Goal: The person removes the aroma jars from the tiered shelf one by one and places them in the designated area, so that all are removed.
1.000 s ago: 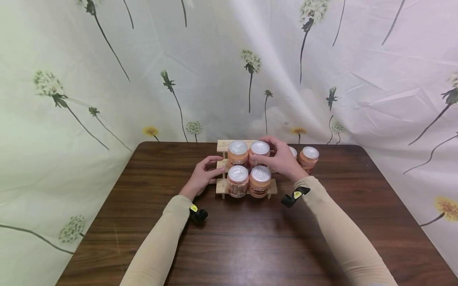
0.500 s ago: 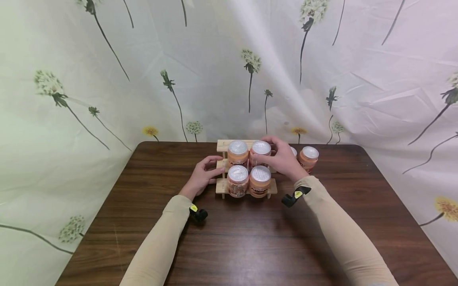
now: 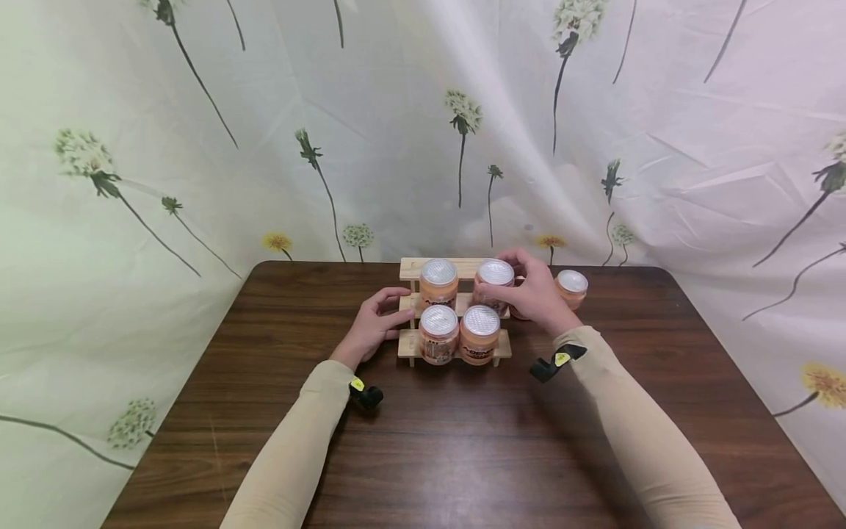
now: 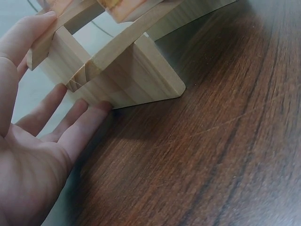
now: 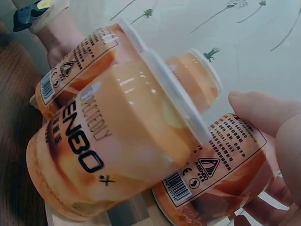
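A three-step wooden rack (image 3: 408, 345) stands on the table in the head view. My right hand (image 3: 537, 295) grips an orange-labelled jar (image 3: 494, 275) with a pale lid, at the right of the middle step. In the right wrist view, thumb and fingers lie around that jar (image 5: 221, 165). Another such jar (image 3: 439, 275) stands to its left, apart from it. Two more, a left jar (image 3: 439, 334) and a right jar (image 3: 479, 335), sit side by side on the lowest step. At the rack's left end my left hand (image 3: 371, 328) touches the side panel (image 4: 127, 84) with extended fingers, thumb at a step's edge.
Right of the rack, an orange jar (image 3: 571, 286) stands on the dark wooden table (image 3: 436, 441), partly behind my right hand. Another jar beside it is mostly hidden. A dandelion-print cloth (image 3: 396, 147) hangs just behind the table's back edge.
My right hand has shifted right along the middle step with its jar, opening a gap from the jar on the left. My left hand has stayed in place.
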Available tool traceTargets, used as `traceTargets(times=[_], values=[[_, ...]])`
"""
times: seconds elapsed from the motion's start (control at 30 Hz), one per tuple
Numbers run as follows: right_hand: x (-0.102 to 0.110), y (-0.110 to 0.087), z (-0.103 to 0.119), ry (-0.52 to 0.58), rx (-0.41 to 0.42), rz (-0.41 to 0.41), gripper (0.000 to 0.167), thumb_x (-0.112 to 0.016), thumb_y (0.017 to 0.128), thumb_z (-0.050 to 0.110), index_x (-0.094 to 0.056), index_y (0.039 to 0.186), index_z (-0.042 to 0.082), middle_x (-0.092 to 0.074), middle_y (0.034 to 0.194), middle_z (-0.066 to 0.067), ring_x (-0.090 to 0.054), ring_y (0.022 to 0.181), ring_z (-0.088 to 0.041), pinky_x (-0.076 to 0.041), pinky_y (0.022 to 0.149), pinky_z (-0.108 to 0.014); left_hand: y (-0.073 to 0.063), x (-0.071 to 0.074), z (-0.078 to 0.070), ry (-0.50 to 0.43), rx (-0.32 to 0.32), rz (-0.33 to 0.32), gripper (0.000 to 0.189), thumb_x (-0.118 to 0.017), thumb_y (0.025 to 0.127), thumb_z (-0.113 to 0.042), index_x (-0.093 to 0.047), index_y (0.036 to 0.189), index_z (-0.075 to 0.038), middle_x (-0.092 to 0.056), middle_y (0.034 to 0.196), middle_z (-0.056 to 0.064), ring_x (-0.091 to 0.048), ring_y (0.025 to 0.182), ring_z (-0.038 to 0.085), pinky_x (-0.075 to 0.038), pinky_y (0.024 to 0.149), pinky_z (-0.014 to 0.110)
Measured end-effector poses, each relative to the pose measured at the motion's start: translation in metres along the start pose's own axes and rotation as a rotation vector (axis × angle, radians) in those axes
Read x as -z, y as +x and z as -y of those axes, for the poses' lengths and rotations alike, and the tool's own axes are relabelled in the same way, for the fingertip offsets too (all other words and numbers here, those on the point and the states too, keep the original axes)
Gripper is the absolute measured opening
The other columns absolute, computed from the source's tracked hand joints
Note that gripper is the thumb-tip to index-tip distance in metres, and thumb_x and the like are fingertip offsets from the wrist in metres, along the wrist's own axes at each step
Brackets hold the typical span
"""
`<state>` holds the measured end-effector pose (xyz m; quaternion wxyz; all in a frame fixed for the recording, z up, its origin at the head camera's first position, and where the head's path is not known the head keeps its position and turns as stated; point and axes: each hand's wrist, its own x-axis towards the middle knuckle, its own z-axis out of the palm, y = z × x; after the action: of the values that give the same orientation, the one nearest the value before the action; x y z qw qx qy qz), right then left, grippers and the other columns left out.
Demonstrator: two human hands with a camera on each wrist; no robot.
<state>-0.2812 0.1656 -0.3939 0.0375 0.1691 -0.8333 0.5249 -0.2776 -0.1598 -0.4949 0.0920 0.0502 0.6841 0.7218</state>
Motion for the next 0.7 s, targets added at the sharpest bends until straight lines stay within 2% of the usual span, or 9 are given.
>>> traceTargets(times=[0.43,0.7], values=[[0.022,-0.005,-0.002,-0.011,-0.001,-0.073,0.057,-0.092,0.082,0.033,-0.061,0.124,0.008,-0.061,0.118,-0.010,-0.061,0.101,-0.029,-0.051,0.086,-0.039,0.000,0.000,-0.002,0.000,0.005,0.002,0.047,-0.077,0.098,-0.015,-0.059,0.142,-0.014,-0.049,0.147,0.017,-0.062,0.119,0.028,-0.063,0.085,0.044],[0.034,-0.015,-0.001,-0.006,-0.039,-0.085,0.058,-0.091,0.084,0.026,-0.060,0.129,0.007,-0.061,0.118,-0.009,-0.059,0.096,-0.024,-0.051,0.080,-0.031,-0.001,0.000,-0.002,0.022,0.009,-0.006,0.048,-0.077,0.099,-0.017,-0.059,0.142,-0.015,-0.048,0.149,0.017,-0.061,0.120,0.028,-0.063,0.085,0.042]])
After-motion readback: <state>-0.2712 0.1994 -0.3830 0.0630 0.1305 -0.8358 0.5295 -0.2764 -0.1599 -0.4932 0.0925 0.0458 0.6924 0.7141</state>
